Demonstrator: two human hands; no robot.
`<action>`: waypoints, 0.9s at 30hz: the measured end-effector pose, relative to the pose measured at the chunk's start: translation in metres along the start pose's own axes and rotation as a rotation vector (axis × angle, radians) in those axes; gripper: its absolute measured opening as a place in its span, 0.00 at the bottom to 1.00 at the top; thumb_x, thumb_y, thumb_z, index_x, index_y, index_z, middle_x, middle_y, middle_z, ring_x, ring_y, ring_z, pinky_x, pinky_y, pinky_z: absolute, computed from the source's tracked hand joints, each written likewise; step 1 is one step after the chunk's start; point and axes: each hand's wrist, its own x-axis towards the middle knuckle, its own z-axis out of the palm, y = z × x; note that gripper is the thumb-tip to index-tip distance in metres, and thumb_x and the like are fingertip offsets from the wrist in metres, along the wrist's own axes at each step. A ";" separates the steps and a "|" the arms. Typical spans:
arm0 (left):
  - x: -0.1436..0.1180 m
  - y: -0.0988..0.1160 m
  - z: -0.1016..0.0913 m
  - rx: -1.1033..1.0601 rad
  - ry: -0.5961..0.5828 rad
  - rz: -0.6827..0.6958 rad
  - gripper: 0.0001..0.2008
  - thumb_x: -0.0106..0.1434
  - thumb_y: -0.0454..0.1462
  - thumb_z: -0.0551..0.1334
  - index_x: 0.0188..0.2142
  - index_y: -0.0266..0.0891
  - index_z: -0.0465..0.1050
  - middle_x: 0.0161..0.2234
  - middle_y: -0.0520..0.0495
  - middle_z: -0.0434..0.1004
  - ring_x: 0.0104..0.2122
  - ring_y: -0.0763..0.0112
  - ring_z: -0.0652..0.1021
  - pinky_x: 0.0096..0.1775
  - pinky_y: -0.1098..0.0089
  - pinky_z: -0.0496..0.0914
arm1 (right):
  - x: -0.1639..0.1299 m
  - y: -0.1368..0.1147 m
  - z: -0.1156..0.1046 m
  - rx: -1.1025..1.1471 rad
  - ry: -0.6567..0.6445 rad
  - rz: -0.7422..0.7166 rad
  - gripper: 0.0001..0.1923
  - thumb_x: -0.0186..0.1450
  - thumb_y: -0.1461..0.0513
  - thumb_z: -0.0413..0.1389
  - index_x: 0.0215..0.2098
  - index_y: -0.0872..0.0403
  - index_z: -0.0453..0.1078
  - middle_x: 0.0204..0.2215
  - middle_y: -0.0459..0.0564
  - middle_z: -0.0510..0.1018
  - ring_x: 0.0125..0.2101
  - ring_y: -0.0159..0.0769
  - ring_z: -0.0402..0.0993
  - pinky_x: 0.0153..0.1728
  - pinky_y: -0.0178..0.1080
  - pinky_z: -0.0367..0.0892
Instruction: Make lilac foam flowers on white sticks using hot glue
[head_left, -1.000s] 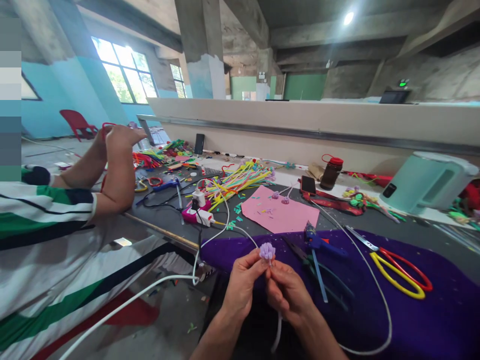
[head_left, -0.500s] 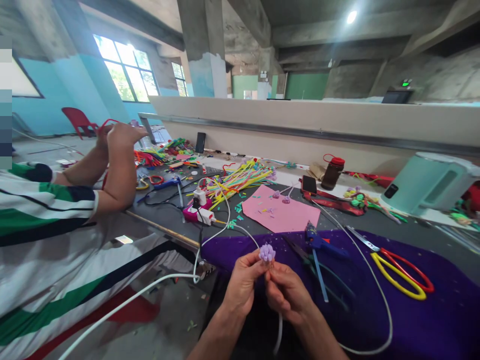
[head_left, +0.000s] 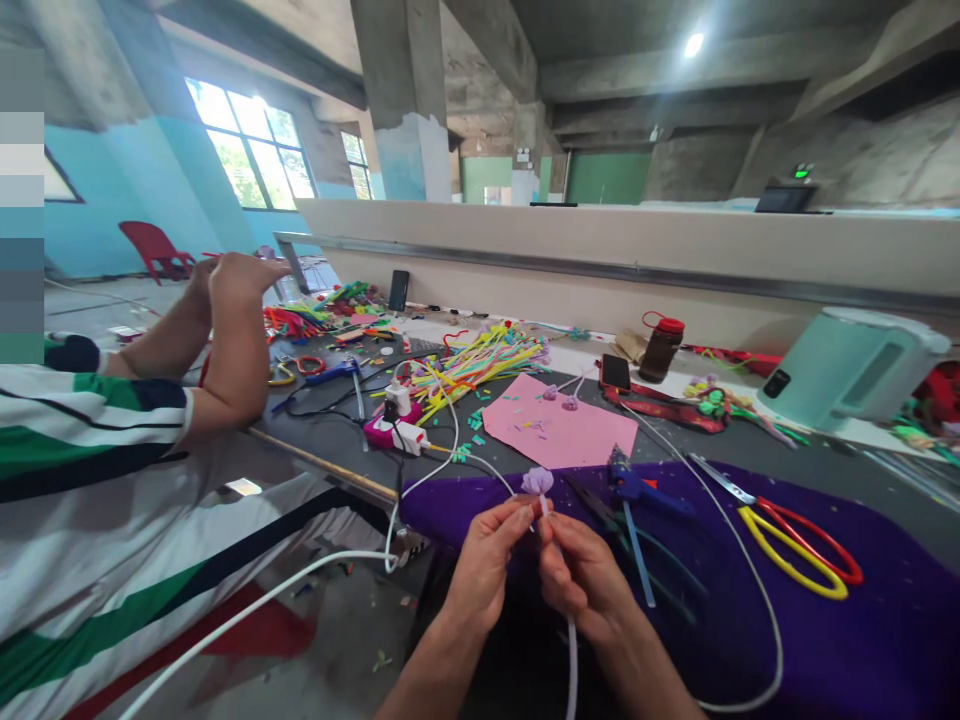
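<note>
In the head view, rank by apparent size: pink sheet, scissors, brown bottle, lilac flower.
1. pink sheet
2. scissors, though nearer the camera
3. brown bottle, farther away
4. lilac flower, pinched by left hand and right hand

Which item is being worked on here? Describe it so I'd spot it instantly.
Start at the purple cloth covering the near table end. At its left edge the left hand and right hand pinch a white stem topped by a small lilac flower, the only flower held up off the table.

Lilac pompom [head_left: 537, 480], purple cloth [head_left: 862, 640], pink paper [head_left: 562, 432], red and yellow scissors [head_left: 795, 545], green-striped white shirt [head_left: 97, 500]
</note>
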 end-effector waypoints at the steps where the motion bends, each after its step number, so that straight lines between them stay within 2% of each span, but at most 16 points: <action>1: 0.001 0.000 0.000 -0.004 0.005 -0.009 0.08 0.54 0.38 0.63 0.31 0.36 0.79 0.34 0.43 0.79 0.37 0.65 0.75 0.43 0.69 0.65 | 0.001 0.001 -0.001 0.010 -0.004 0.009 0.10 0.58 0.58 0.58 0.26 0.59 0.67 0.09 0.41 0.68 0.06 0.19 0.55 0.08 0.23 0.48; 5: 0.003 -0.002 -0.001 -0.019 0.032 -0.060 0.09 0.53 0.39 0.64 0.32 0.35 0.79 0.23 0.48 0.76 0.27 0.71 0.74 0.34 0.73 0.66 | 0.005 0.008 -0.007 -0.001 -0.008 0.019 0.12 0.57 0.57 0.59 0.26 0.58 0.66 0.08 0.39 0.67 0.05 0.20 0.54 0.07 0.24 0.48; 9: 0.003 -0.005 -0.001 -0.053 0.067 -0.072 0.09 0.50 0.38 0.66 0.30 0.34 0.78 0.18 0.51 0.71 0.22 0.75 0.71 0.30 0.75 0.66 | 0.008 0.013 -0.008 -0.049 -0.012 0.016 0.13 0.57 0.55 0.59 0.28 0.58 0.65 0.08 0.39 0.68 0.03 0.20 0.51 0.05 0.24 0.46; 11: 0.004 -0.006 -0.001 -0.071 0.099 -0.068 0.08 0.48 0.37 0.67 0.28 0.34 0.78 0.18 0.51 0.71 0.21 0.76 0.71 0.29 0.76 0.66 | 0.008 0.014 -0.006 -0.095 -0.007 -0.001 0.14 0.58 0.54 0.58 0.27 0.58 0.64 0.08 0.40 0.69 0.03 0.20 0.51 0.05 0.24 0.44; 15: 0.006 0.001 -0.004 -0.125 0.196 -0.040 0.08 0.44 0.37 0.69 0.25 0.34 0.77 0.25 0.49 0.76 0.22 0.77 0.72 0.28 0.76 0.67 | 0.000 0.019 -0.001 -0.236 0.027 -0.039 0.16 0.60 0.52 0.54 0.26 0.58 0.63 0.10 0.43 0.71 0.05 0.20 0.53 0.06 0.23 0.41; 19: 0.009 0.023 -0.014 -0.190 0.283 0.049 0.09 0.43 0.36 0.70 0.24 0.35 0.76 0.26 0.50 0.76 0.27 0.73 0.75 0.30 0.75 0.70 | -0.022 0.018 -0.007 -0.395 0.007 0.011 0.15 0.61 0.54 0.53 0.26 0.58 0.65 0.10 0.42 0.70 0.05 0.20 0.53 0.07 0.24 0.41; 22: 0.012 0.042 -0.022 -0.240 0.329 0.107 0.10 0.42 0.36 0.71 0.24 0.36 0.74 0.27 0.52 0.76 0.28 0.72 0.76 0.29 0.73 0.73 | -0.049 0.009 -0.017 -0.517 0.005 0.082 0.13 0.62 0.56 0.52 0.27 0.58 0.66 0.11 0.41 0.69 0.06 0.20 0.52 0.08 0.24 0.43; 27: 0.012 0.056 -0.024 -0.283 0.339 0.123 0.11 0.41 0.37 0.71 0.25 0.36 0.74 0.28 0.52 0.76 0.27 0.72 0.76 0.27 0.73 0.73 | -0.105 -0.016 -0.031 -0.724 0.126 0.119 0.14 0.61 0.55 0.52 0.24 0.57 0.66 0.12 0.41 0.65 0.11 0.21 0.52 0.12 0.25 0.45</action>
